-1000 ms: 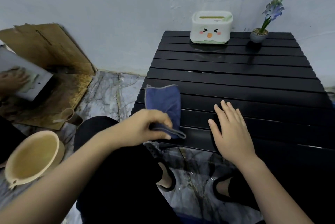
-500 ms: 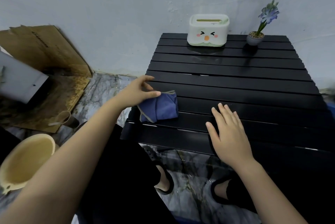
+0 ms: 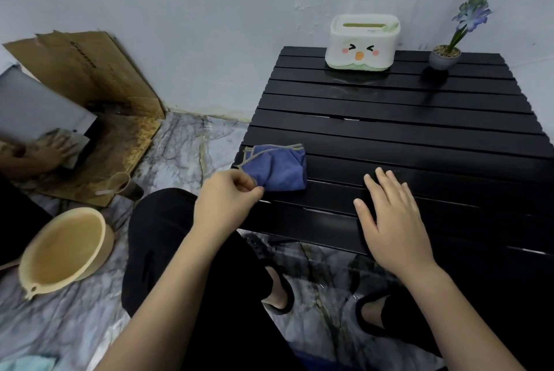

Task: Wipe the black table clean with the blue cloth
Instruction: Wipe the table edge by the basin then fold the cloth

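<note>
The black slatted table [image 3: 404, 130] fills the right half of the head view. A blue cloth [image 3: 277, 168] with grey trim lies bunched near the table's front left corner. My left hand [image 3: 224, 199] sits just off that corner, its fingers curled and pinching the cloth's near edge. My right hand [image 3: 389, 220] lies flat on the front slats, fingers straight, to the right of the cloth and apart from it.
A white tissue box [image 3: 364, 42] with a face and a small potted flower [image 3: 449, 46] stand at the table's back edge. On the floor to the left are a beige basin [image 3: 64, 247], a mug [image 3: 123, 187], cardboard [image 3: 90, 94], and another person's hand [image 3: 51, 148].
My left hand has come back from the cloth's far left side to its near edge and now pinches it. The cloth lies more bunched. My right hand has stayed flat.
</note>
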{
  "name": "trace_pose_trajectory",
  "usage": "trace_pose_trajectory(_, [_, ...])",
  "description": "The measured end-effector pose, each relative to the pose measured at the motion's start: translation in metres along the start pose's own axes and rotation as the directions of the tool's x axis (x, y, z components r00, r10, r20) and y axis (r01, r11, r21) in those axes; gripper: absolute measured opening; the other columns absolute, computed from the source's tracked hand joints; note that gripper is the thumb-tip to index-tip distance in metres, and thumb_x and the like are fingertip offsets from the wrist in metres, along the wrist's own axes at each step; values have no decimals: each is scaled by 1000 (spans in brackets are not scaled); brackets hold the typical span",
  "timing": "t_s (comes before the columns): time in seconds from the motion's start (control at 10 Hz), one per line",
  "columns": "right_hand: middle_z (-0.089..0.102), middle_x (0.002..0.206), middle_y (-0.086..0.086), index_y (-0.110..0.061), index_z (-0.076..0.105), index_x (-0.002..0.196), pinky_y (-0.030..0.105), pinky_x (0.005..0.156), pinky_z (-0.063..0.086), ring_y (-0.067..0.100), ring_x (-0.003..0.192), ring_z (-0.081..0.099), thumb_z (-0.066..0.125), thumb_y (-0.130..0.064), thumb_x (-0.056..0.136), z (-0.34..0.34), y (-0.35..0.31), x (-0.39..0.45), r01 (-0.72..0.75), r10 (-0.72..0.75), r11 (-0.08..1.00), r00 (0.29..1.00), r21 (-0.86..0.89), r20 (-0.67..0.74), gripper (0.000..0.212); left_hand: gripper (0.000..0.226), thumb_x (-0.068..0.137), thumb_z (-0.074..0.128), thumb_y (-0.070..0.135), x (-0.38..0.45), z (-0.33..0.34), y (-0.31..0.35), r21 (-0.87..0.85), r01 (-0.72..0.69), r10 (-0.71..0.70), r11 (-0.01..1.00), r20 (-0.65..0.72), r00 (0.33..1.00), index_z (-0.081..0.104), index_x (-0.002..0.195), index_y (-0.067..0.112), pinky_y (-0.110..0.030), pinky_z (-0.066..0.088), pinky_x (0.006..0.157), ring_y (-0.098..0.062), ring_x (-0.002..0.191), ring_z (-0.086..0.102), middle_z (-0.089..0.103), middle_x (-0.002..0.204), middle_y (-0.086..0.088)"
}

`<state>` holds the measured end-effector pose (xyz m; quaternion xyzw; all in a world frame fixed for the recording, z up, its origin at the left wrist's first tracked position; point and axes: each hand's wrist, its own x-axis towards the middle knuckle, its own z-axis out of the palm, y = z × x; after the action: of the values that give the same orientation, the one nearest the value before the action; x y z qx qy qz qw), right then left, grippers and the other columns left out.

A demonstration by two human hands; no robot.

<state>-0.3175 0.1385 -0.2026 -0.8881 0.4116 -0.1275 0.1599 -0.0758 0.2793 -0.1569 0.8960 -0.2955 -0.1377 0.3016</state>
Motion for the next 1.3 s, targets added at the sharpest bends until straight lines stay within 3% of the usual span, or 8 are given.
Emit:
trace_pose_trajectory(0.2, [26, 163, 6, -13, 36, 152, 38, 126, 6, 18, 154, 12, 33, -43, 104, 1, 0, 1, -4, 4, 1000, 1000, 5, 2, 57, 10, 74, 72, 24, 14, -24, -13, -202, -4, -1, 979, -22, 1000, 68, 65, 22, -24, 43, 51, -4, 44, 53, 61, 49, 13])
trace_pose_trajectory(0.3, [26, 163, 7, -13, 36, 152, 38, 126, 6, 18, 154, 12, 34, -43, 104, 0, 0, 0, -4, 4, 1000, 1000, 5, 2, 57, 36, 70, 83, 48, 12, -20, -16, -141, 31, -14, 990, 119, 993, 69, 62, 16, -21, 40, 50, -2, 43, 49, 57, 46, 12])
trace_pose_trajectory(0.5, [28, 162, 8, -12, 38, 151, 39, 126, 8, 19, 153, 14, 35, -42, 104, 0, -1, 0, -7, 7, 1000, 1000, 18, -1, 56, 13, 76, 84, 20, 0, 8, -5, -387, 90, -92, 918, 14, 996, 73, 70, 16, -22, 48, 58, -1, 53, 60, 69, 62, 9])
trace_pose_trajectory(0.8, [28, 162, 8, -12, 38, 151, 40, 126, 8, 20, 153, 14, 36, -41, 104, 0, -1, 0, -2, 2, 1000, 1000, 20, -4, 55, 16, 93, 64, 10, 15, -12, -19, -622, 168, -114, 765, 127, 985, 56, 81, 15, -20, 38, 32, -15, 37, 58, 64, 59, 1])
trace_pose_trajectory(1.0, [27, 163, 7, -13, 37, 152, 39, 126, 7, 19, 153, 13, 35, -41, 104, 0, 0, -1, -1, 1, 1000, 1000, 22, -1, 56, 9, 83, 68, 7, 27, -20, -31, -264, 214, -213, 941, 33, 977, 64, 91, 11, -30, 50, 47, -16, 47, 59, 69, 70, -4])
trace_pose_trajectory(1.1, [27, 163, 7, -13, 37, 152, 39, 126, 7, 19, 153, 13, 34, -41, 104, 0, 0, -1, -1, 1, 1000, 1000, 24, -2, 56, 23, 78, 63, 19, 28, -17, -16, 110, 122, -106, 986, -139, 985, 57, 100, 21, -35, 45, 67, -22, 78, 58, 63, 93, 4])
trace_pose_trajectory(1.2, [26, 163, 7, -13, 37, 152, 39, 126, 6, 18, 154, 12, 34, -41, 104, 0, 0, 0, -2, 2, 1000, 1000, 27, 0, 56, 17, 87, 59, 21, 35, -7, 5, 119, -93, 119, 988, -226, 967, 62, 104, 21, -37, 45, 75, -24, 93, 56, 60, 108, 0])
trace_pose_trajectory(1.3, [26, 163, 6, -13, 37, 152, 39, 126, 6, 18, 154, 12, 34, -41, 104, 0, 0, 0, -5, 5, 1000, 1000, 27, 1, 56, 21, 95, 55, 25, 45, 10, 20, 230, -173, 201, 958, -102, 974, 69, 109, 18, -43, 45, 91, -31, 111, 51, 62, 114, -8])
